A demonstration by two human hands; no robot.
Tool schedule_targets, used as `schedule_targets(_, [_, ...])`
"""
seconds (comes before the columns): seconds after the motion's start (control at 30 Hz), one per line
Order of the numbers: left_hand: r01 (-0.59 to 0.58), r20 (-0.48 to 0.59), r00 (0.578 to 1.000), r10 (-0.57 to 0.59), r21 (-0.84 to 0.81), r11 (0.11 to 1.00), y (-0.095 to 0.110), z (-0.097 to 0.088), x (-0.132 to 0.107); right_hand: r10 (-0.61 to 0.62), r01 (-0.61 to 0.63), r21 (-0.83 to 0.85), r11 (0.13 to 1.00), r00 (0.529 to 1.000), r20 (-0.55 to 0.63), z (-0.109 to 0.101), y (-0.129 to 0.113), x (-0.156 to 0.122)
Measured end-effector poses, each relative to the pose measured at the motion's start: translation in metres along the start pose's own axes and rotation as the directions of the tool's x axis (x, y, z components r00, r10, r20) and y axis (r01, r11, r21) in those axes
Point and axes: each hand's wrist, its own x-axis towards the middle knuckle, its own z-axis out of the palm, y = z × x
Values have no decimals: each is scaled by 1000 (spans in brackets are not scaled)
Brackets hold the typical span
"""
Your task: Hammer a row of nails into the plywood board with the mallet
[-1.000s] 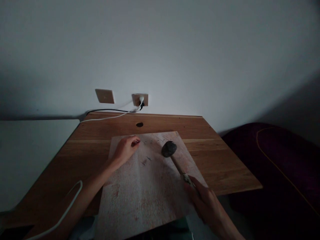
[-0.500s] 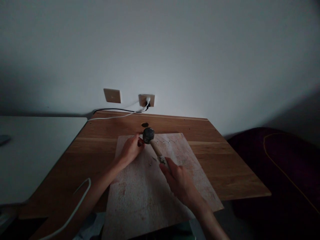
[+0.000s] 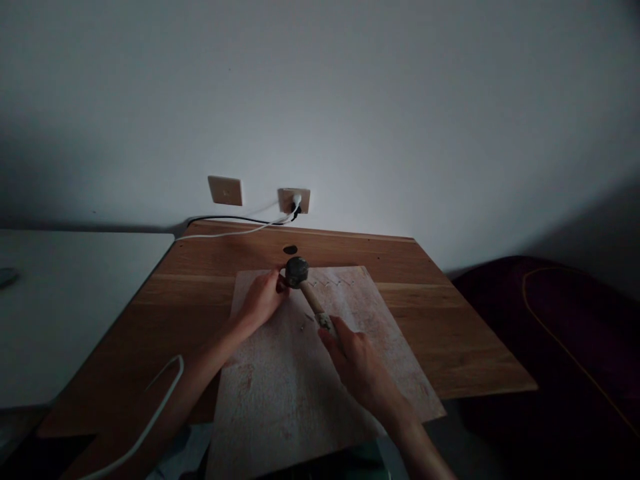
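The right hand [image 3: 358, 371] gripped the hammer [image 3: 311, 295] by its wooden handle; the left hand [image 3: 261, 300] rested over the board [image 3: 280, 407], its grip indeterminate (fingertips obscured beside the hammer's head).

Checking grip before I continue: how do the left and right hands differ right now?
The left hand pinches its fingertips together beside the dark rounded hammer head, while the right hand wraps the pale wooden hammer handle. The left hand lies farther up the scuffed pale board; the right hand is nearer the person. Both hands are bare and over that board.
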Motion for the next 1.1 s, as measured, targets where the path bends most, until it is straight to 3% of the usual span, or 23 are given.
schedule_targets(0.1, [-88,-46,995,89,23,996,3,-8,-3,61,-72,146,987,995,72,-10,4,-12])
schedule_targets(0.17, [-234,-64,969,238,59,970,11,-15,-8,104,-116,215,970,992,67,-20,10,-26])
schedule_targets(0.23, [-440,30,898,439,91,893,23,-20,-17,166,-174,225,959,985,55,-28,19,-42])
schedule_targets(0.3, [-643,236,758,608,122,756,37,-20,-27,243,-246,210,946,969,42,-35,29,-56])
schedule_targets(0.37, [-770,421,622,660,176,613,51,-15,-34,315,-312,209,927,949,17,-40,37,-67])
schedule_targets(0.4, [-803,488,581,652,214,556,56,-12,-36,344,-337,214,917,939,6,-42,41,-71])
schedule_targets(0.5, [-838,574,540,615,305,452,66,-4,-38,400,-391,231,891,917,8,-43,47,-77])
schedule_targets(0.57, [-847,571,528,629,297,441,67,-3,-35,421,-410,227,883,907,2,-43,51,-78])
schedule_targets(0.63, [-824,531,555,641,245,511,63,-7,-31,428,-416,222,882,904,-8,-43,54,-80])
schedule_targets(0.67, [-785,489,602,632,217,580,57,-10,-28,426,-414,220,883,905,-8,-42,56,-80])
schedule_targets(0.77, [-508,216,854,474,144,849,33,-20,-17,408,-401,229,887,913,18,-42,58,-81])
schedule_targets(0.8, [-379,86,924,372,106,919,23,-23,-12,404,-398,236,886,914,25,-42,58,-81])
schedule_targets(0.83, [-273,-3,962,273,54,961,13,-25,-8,404,-399,244,884,914,32,-41,57,-80])
schedule_targets(0.87, [-193,-58,980,193,7,981,4,-26,-5,408,-404,249,880,912,38,-41,56,-79])
schedule_targets(0.93, [-115,-59,992,111,-53,992,-9,-26,0,424,-421,249,872,905,44,-41,53,-77])
schedule_targets(1.1, [-125,-3,992,125,-53,991,-14,-23,1,401,-401,212,891,915,46,-41,45,-74])
